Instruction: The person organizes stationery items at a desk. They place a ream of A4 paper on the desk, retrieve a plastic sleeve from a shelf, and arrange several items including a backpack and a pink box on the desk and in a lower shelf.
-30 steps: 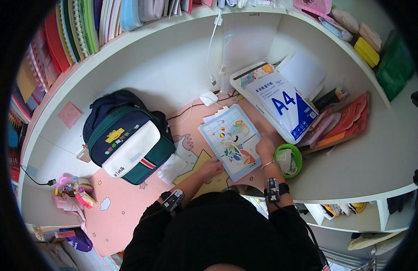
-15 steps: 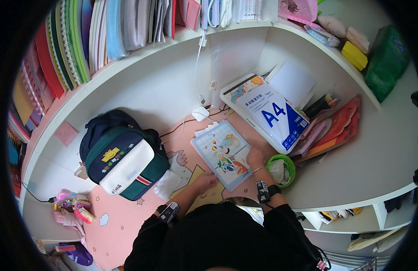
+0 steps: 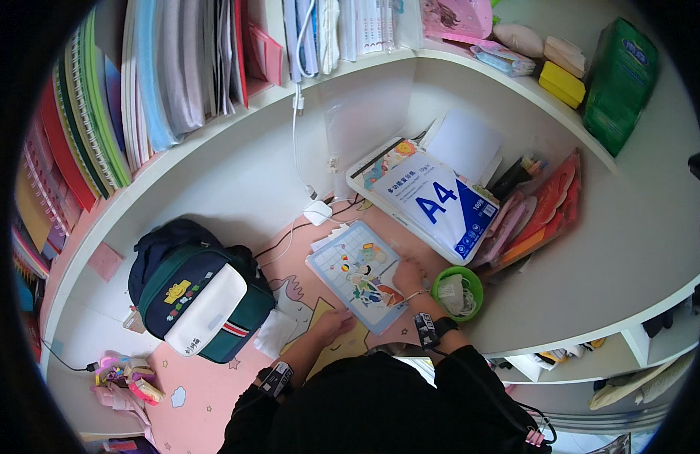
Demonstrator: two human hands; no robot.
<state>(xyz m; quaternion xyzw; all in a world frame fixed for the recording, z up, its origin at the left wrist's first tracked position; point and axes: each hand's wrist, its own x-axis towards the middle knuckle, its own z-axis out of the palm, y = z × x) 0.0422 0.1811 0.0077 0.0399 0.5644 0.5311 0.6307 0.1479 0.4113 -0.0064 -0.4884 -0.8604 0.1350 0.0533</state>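
The person's left hand is by the lower-left edge of the booklet, the right hand at its right edge — whether any fingers pinch, I can't tell. Their view has swung up and rightward, yet the booklet hasn't moved on the worktop; handling seems little advanced. Green bin and paper pack crowd the right — more room opens left, toward the backpack.

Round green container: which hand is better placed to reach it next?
Probably the right hand: it is nearer the round green container. The left hand is farther, left of the light-blue illustrated booklet.
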